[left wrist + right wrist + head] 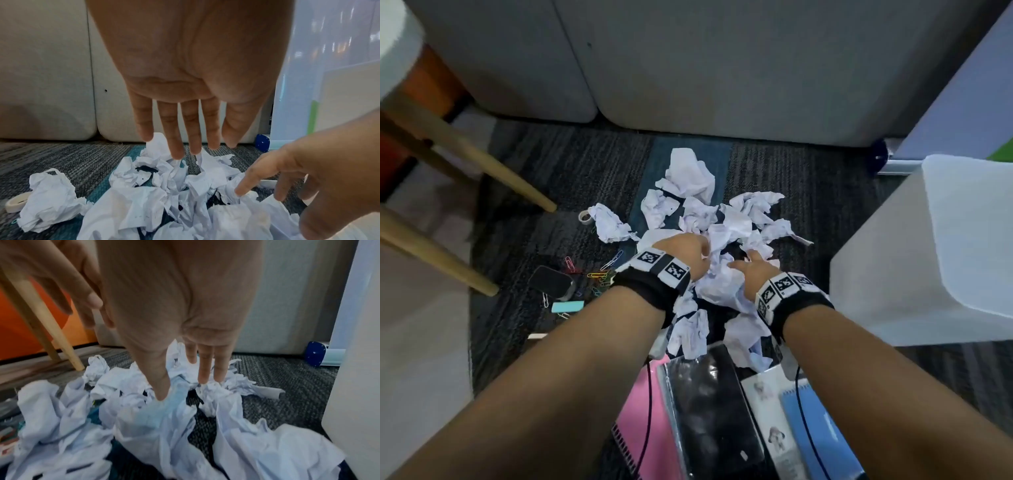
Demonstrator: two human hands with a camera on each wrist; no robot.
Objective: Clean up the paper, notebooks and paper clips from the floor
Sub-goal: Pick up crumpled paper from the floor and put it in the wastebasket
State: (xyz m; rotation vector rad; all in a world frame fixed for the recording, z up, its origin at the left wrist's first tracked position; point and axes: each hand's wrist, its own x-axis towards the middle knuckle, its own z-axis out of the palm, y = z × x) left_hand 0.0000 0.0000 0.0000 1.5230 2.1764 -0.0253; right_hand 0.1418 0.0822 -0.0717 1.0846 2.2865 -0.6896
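Note:
A heap of crumpled white paper (709, 219) (164, 194) (144, 418) lies on the dark carpet. Both hands hover just over its middle, fingers straight and spread. My left hand (688, 251) (185, 146) holds nothing. My right hand (751, 265) (195, 382) points fingertips down at the paper, touching or nearly touching it. Coloured paper clips (599, 274) are scattered left of the heap. Several notebooks lie near me: pink (643, 428), black (715, 411), white (774, 435) and blue (822, 442).
A white bin (935, 253) stands at the right. Grey cushioned furniture (688, 68) closes the back. Wooden legs (482, 164) slant in at the left. A tape roll (585, 216), a dark case (551, 282) and a teal eraser (567, 306) lie near the clips.

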